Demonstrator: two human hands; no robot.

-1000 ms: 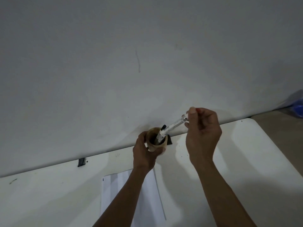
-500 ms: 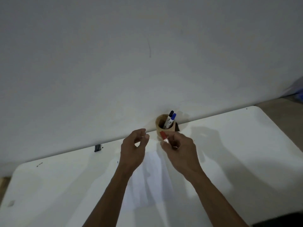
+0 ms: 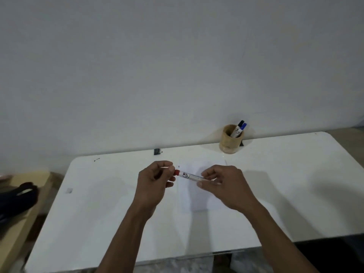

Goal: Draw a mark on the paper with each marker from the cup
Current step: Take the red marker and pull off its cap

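Note:
A white marker (image 3: 190, 176) with a red cap lies level between my two hands, above the sheet of white paper (image 3: 201, 196) on the table. My right hand (image 3: 224, 184) grips the marker's barrel. My left hand (image 3: 155, 182) pinches the red cap end. A tan wooden cup (image 3: 230, 139) stands at the table's far edge by the wall. Two more markers lean in it, one with a black cap (image 3: 240, 123) and one with a blue cap (image 3: 243, 126).
The white table (image 3: 295, 184) runs along a plain wall. A small black clip (image 3: 157, 151) sits at its far edge. To the left stands a lower wooden surface (image 3: 23, 205) with a dark object (image 3: 17, 196) on it.
My right hand drew the red-capped marker out of the cup and brought it down over the paper. My left hand let go of the cup and closed on the marker's cap.

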